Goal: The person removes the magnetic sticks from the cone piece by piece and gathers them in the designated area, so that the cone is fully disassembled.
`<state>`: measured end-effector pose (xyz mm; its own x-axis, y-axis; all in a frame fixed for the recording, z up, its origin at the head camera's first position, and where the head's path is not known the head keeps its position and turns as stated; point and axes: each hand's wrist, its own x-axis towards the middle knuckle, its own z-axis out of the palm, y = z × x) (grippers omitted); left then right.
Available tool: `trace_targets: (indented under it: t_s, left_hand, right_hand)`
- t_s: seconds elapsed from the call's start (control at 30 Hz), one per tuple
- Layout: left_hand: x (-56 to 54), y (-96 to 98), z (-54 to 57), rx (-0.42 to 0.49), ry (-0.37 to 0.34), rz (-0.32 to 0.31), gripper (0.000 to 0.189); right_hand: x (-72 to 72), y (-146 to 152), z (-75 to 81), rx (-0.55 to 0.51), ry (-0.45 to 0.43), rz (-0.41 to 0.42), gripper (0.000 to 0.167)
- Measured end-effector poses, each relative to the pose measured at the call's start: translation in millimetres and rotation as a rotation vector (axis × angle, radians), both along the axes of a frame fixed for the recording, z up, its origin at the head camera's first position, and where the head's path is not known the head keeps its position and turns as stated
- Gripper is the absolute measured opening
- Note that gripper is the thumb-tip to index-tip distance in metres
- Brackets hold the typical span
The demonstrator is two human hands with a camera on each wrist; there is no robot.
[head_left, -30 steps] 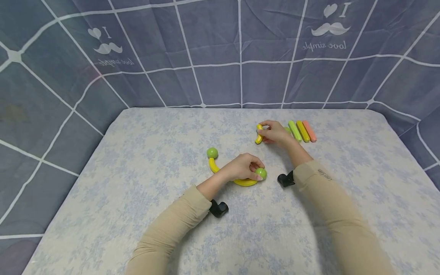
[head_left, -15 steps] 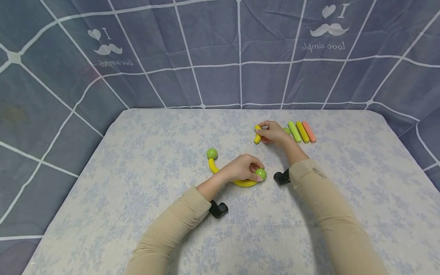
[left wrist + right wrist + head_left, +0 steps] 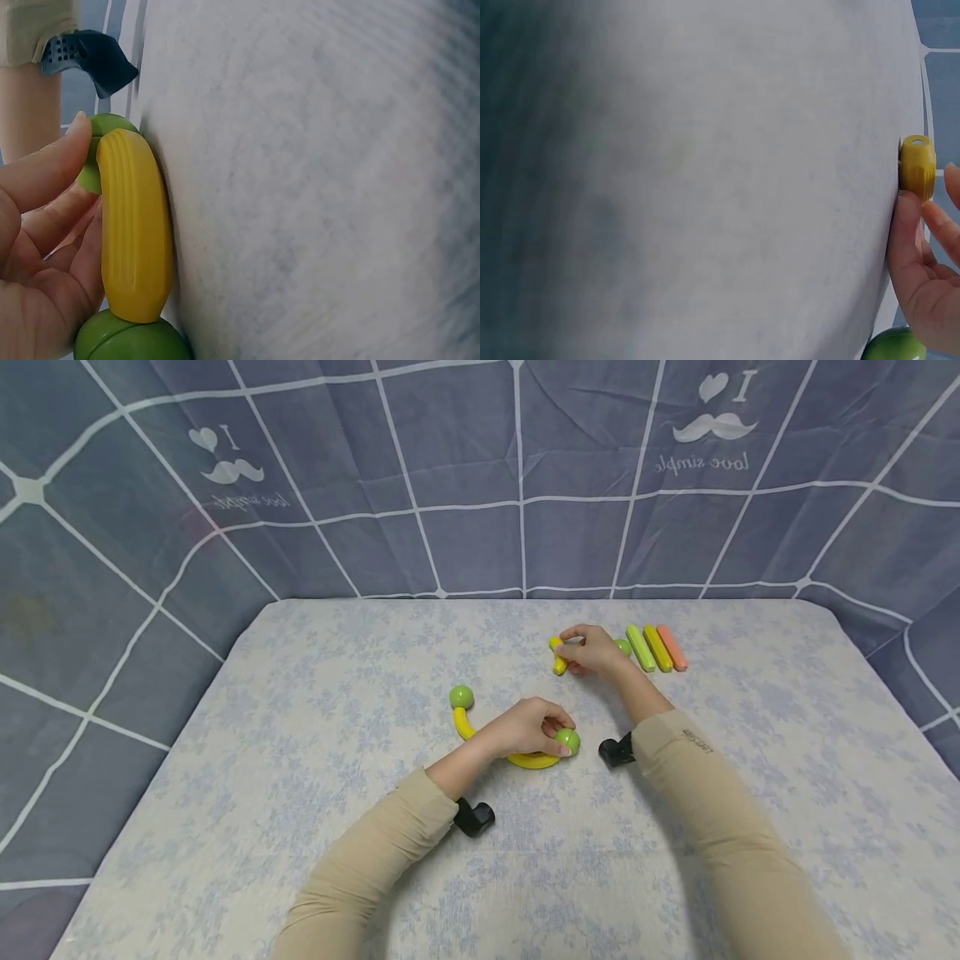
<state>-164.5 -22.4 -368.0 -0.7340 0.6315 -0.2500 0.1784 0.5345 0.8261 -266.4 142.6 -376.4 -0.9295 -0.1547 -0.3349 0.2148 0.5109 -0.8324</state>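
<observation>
My left hand (image 3: 531,727) pinches a green ball (image 3: 567,742) between thumb and fingers. A curved, ribbed yellow rod (image 3: 136,225) meets that ball, and its other visible end touches a second green ball (image 3: 131,337) in the left wrist view. Further left on the table lies another green ball (image 3: 461,697) at the end of a yellow curved piece (image 3: 463,723); my left hand and wrist hide the middle of the curve. Farther back, my right hand (image 3: 592,649) holds a short curved yellow rod (image 3: 557,653) by its middle, down at the tabletop.
Just right of my right hand sits a green ball (image 3: 623,646). Beside it lie a light green rod (image 3: 641,648), a yellow rod (image 3: 658,648) and a pink rod (image 3: 672,648). The patterned tablecloth (image 3: 337,660) reaches back to a grey-blue curtain (image 3: 465,552).
The yellow rod in my right hand has turned, its far end swinging left. My right hand has shifted slightly left. The left hand stays on the green ball.
</observation>
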Motion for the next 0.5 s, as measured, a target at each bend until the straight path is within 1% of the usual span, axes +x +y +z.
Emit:
trace_targets:
  t_s: [0.27,0.4,0.5]
  left_hand:
    - [-0.9,-1.1,3.7,0.002,-0.004,-0.012,0.036]
    - [-2.8,-2.3,7.0,-0.008,0.012,-0.04,0.04]
    - [-5.4,-5.5,8.7,-0.006,0.024,-0.056,0.044]
  right_hand:
    - [7.7,4.5,3.8,0.035,0.017,0.063,0.046]
    - [13.7,10.7,7.9,0.036,0.021,0.1,0.048]
    - [18.8,16.3,12.8,0.016,0.017,0.127,0.048]
